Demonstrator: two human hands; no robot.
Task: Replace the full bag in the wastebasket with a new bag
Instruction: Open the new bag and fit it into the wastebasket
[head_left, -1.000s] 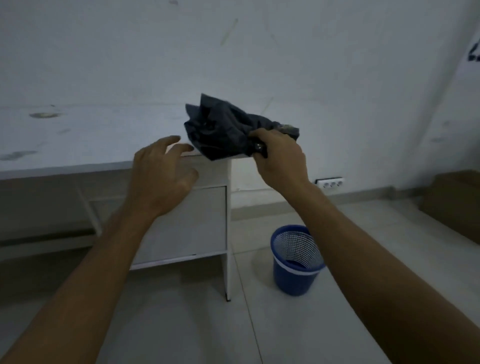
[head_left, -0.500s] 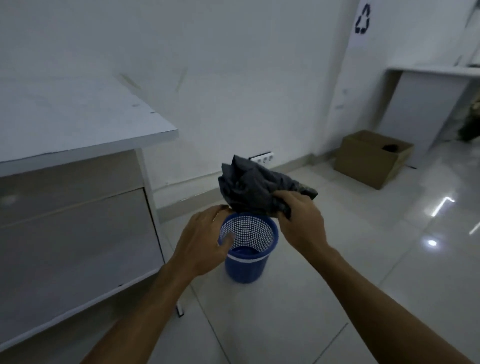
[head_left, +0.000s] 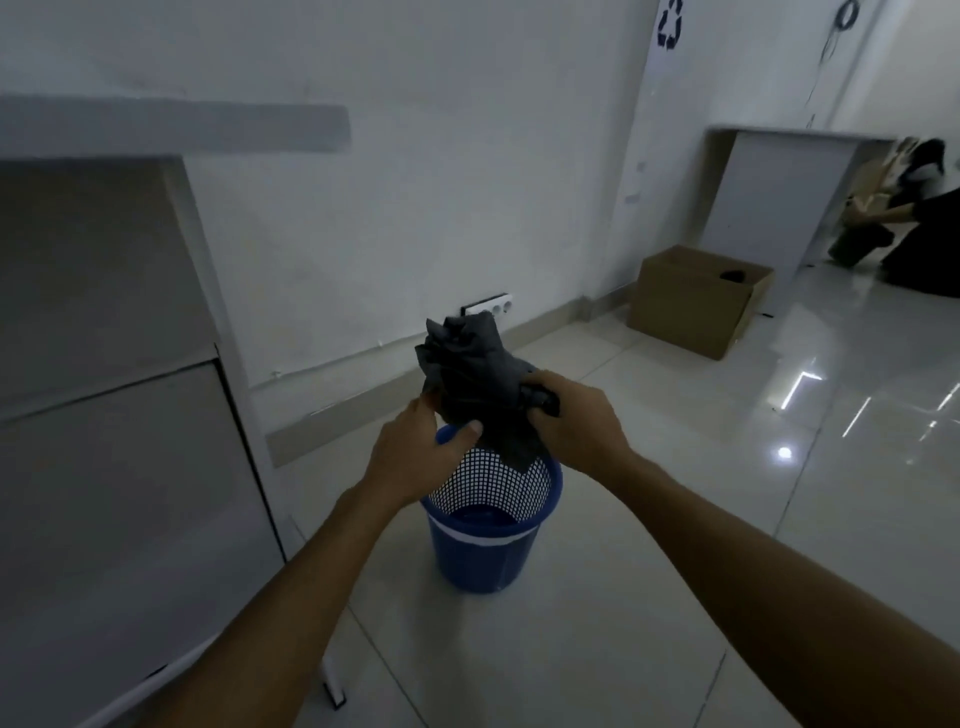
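1. Your right hand (head_left: 574, 421) grips the crumpled dark grey plastic bag (head_left: 470, 379), fingers curled tight round a bunched fold at the bag's 3 o'clock side. It looks like the anchoring grip, there to keep the bundle from dropping while the other hand works.

2. Your left hand (head_left: 415, 452) pinches the bag at its 8 o'clock edge, thumb across the front and fingers hidden behind the film. You seem to be hunting for the mouth so that you can pull the sides apart.

3. The bag is a wad, not yet opened. It hangs in the air between your hands, with one corner dangling toward the basket's rim; whether it touches, you cannot tell.

4. The blue plastic mesh-sided wastebasket (head_left: 488, 540) stands upright on the pale tiled floor (head_left: 675, 571), at 6 o'clock from the bag. Its inside shows bare mesh and a blue bottom with no liner, so the full bag appears to be out already.

5. At 9 o'clock stands a white desk with a drawer unit (head_left: 104, 415); at 2 o'clock, well apart, a brown cardboard box (head_left: 696, 301) sits by the wall.
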